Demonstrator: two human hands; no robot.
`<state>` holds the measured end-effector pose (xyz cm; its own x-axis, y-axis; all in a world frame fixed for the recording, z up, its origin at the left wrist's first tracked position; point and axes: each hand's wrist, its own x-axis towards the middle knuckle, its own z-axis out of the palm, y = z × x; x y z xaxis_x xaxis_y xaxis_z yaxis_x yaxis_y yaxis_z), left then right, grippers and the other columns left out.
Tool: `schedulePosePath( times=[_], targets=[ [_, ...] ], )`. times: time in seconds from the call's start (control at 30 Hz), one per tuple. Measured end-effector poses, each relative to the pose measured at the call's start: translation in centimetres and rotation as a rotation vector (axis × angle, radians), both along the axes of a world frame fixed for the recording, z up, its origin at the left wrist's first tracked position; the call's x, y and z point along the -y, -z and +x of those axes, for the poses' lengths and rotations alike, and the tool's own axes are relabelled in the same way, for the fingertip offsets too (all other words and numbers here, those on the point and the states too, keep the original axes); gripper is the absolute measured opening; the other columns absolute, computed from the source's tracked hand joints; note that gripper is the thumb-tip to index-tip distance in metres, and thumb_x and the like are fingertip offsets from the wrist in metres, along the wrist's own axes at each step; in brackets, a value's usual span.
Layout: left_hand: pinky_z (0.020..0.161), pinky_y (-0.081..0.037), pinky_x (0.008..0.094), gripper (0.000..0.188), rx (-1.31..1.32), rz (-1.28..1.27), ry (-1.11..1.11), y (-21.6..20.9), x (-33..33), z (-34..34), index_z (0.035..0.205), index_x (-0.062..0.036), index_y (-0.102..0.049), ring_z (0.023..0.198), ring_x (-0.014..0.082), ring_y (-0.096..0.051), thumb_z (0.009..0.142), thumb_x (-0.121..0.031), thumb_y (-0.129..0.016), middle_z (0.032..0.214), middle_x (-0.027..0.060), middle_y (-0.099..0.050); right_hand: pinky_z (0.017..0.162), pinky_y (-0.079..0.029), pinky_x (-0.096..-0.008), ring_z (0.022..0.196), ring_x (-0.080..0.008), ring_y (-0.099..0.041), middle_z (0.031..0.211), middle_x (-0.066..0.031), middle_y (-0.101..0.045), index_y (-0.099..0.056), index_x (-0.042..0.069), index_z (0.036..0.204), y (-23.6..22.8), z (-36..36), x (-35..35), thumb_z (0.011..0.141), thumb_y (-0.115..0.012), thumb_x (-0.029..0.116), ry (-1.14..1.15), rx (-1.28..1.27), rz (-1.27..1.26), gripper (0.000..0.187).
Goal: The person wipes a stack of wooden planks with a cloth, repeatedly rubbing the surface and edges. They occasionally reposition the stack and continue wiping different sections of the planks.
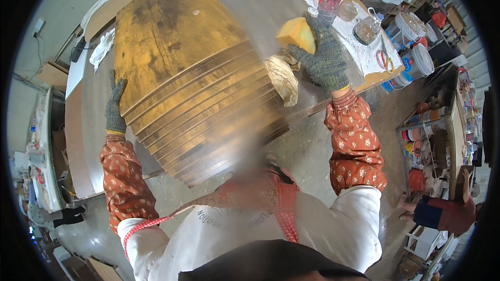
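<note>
A stack of brown-stained wooden panels (pixel 172 36), stepped along its near edge, lies tilted on the table in front of me. My left hand (pixel 114 105), in a grey knit glove, rests against the stack's left edge, its fingers stretched out and thumb apart. To the right of the stack, my gloved right hand (pixel 325 60) grips a yellow sponge (pixel 297 34) between thumb and fingers. Crumpled beige cloth or paper (pixel 283 79) lies just below the sponge, beside the panels.
Clear jars (pixel 366 28), a red-topped bottle (pixel 329 2) and scissors (pixel 384 60) stand or lie at the table's right end. White buckets (pixel 421 60) are beyond it. A white rag (pixel 102 49) lies left of the stack. Another person (pixel 442 213) is at the far right.
</note>
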<state>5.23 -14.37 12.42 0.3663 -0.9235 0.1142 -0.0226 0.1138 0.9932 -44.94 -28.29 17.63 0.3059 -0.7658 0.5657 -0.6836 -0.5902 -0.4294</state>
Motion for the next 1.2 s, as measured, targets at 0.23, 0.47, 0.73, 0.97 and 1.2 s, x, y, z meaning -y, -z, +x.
schedulePosePath(
  times=[0.23, 0.47, 0.73, 0.97, 1.2],
  targets=[
    [0.116, -0.029, 0.0293, 0.049, -0.024, 0.099, -0.079, 0.1, 0.0, 1.6, 0.146, -0.0022, -0.041, 0.144, 0.0129, -0.029, 0.101, -0.017, -0.052, 0.162, 0.002, -0.02, 0.101, -0.045, -0.0425, 0.118, -0.0355, -0.058, 0.127, -0.0218, -0.059, -0.046, 0.001, 0.14, 4.1, -2.5, -0.2, 0.077, -0.081, 0.032, -0.028, -0.026, -0.037, 0.078],
    [0.118, -0.026, 0.0326, 0.045, 0.699, 0.081, 0.046, 2.5, -0.9, 8.2, 0.142, -0.0118, -0.051, 0.147, 0.0218, -0.026, 0.099, -0.003, -0.043, 0.162, 0.0095, -0.022, 0.095, -0.049, -0.0408, 0.111, -0.0353, -0.063, 0.124, -0.0229, -0.062, -0.039, 0.004, 0.145, 8.9, -12.6, 2.3, 0.076, -0.079, 0.033, 0.457, 0.295, 0.297, 0.085],
    [0.108, -0.038, 0.0323, 0.05, 0.85, 0.321, -0.22, -0.3, -0.6, 6.3, 0.146, -0.0154, -0.045, 0.137, 0.0213, -0.041, 0.098, -0.022, -0.056, 0.156, 0.0132, -0.033, 0.109, -0.037, -0.0386, 0.131, -0.037, -0.047, 0.142, -0.0277, -0.047, -0.032, -0.008, 0.146, 11.3, -23.4, 15.8, 0.072, -0.08, 0.049, 0.352, 0.882, 0.546, 0.105],
    [0.106, -0.039, 0.0366, 0.07, 1.088, 0.461, -0.461, -2.1, -3.7, 1.8, 0.151, -0.0165, -0.037, 0.131, 0.0295, -0.049, 0.092, -0.04, -0.066, 0.145, 0.0163, -0.049, 0.108, -0.038, -0.045, 0.129, -0.0391, -0.048, 0.14, -0.0248, -0.049, -0.046, 0.0, 0.14, 9.3, -14.9, 13.3, 0.077, -0.076, 0.048, 0.439, 0.018, 0.116, 0.085],
    [0.109, -0.038, 0.0376, 0.066, 1.236, 0.446, -0.516, -3.8, -6.1, -0.2, 0.148, -0.0172, -0.04, 0.136, 0.0306, -0.045, 0.092, -0.042, -0.065, 0.149, 0.0124, -0.045, 0.105, -0.04, -0.0454, 0.123, -0.0365, -0.052, 0.131, -0.021, -0.056, -0.057, 0.006, 0.128, 10.1, 0.1, 3.5, 0.075, -0.078, 0.024, -0.452, -0.254, 0.043, 0.061]
  ],
)
